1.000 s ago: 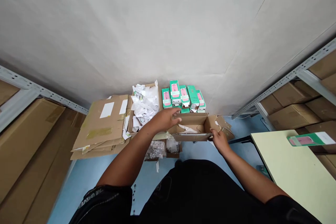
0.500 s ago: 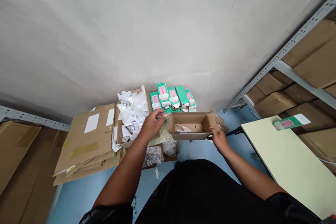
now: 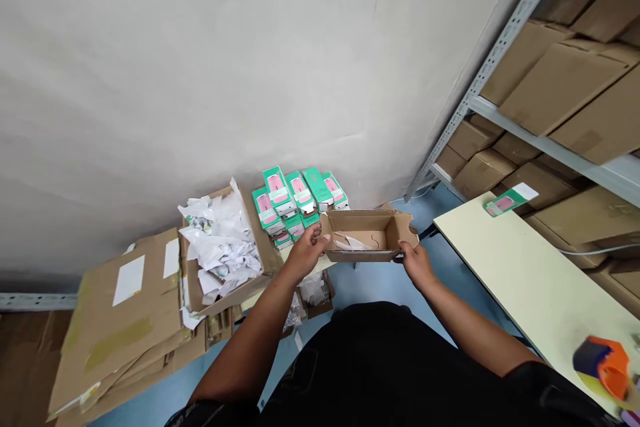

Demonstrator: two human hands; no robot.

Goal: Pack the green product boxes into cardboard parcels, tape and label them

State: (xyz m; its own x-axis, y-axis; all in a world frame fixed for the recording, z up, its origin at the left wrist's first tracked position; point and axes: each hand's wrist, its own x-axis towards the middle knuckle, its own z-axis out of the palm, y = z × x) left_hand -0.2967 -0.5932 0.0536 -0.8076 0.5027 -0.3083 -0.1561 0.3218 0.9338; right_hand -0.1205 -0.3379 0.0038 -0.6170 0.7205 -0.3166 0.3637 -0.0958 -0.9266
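Observation:
A small open cardboard box [image 3: 364, 255] is held up in front of my body, its inside facing me. A white strip of paper [image 3: 351, 242] lies in it. My left hand [image 3: 309, 252] grips the box's left end, thumb at the rim. At the right end, my right hand [image 3: 416, 263] has its thumb on the front edge, its other fingers partly hidden beneath. Just beyond my left hand, several green boxes with pink pictures [image 3: 301, 191] are stacked on a table against the wall.
Left of the green boxes stands a carton [image 3: 267, 247] full of crumpled white paper. Flattened cardboard [image 3: 120, 320] is piled further left. On the right, a pale table [image 3: 505, 260] carries a green-and-pink package [image 3: 510, 200] and an orange tape dispenser [image 3: 614, 368]. Shelves [image 3: 550, 140] hold cartons.
My view has turned to the right, bringing the orange tape dispenser into sight. My left hand now grasps the box's left end, where its fingers were at the corner before.

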